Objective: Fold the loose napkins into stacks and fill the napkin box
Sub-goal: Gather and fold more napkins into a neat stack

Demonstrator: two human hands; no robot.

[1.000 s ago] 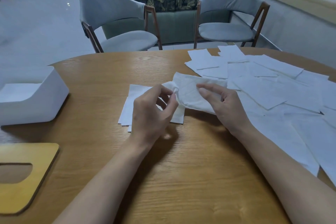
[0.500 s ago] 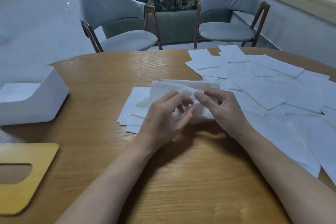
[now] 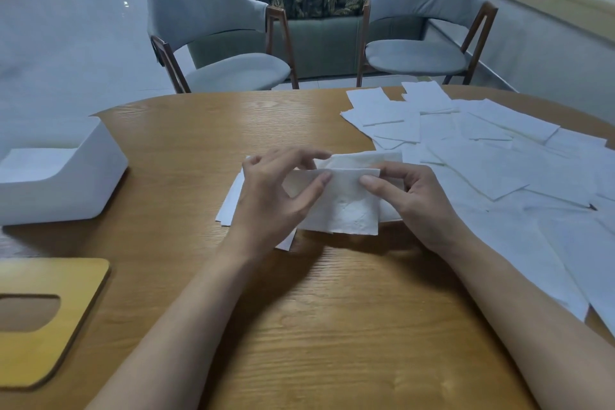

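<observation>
I see both grips pinched on one napkin (image 3: pixel 342 206), frame centre: L hand (image 3: pixel 269 196) at its left edge, R hand (image 3: pixel 416 200) at its right. Box (image 3: pixel 66 183) far left on table (image 3: pixel 332 309); loose napkins (image 3: pixel 482 170) upper right.

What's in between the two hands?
A white napkin; the left hand and right hand each pinch its top edge. The head view shows it.

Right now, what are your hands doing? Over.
Left hand and right hand pinch white paper napkin, mid-fold. White napkin box open, far left. Nothing blocking.
</observation>
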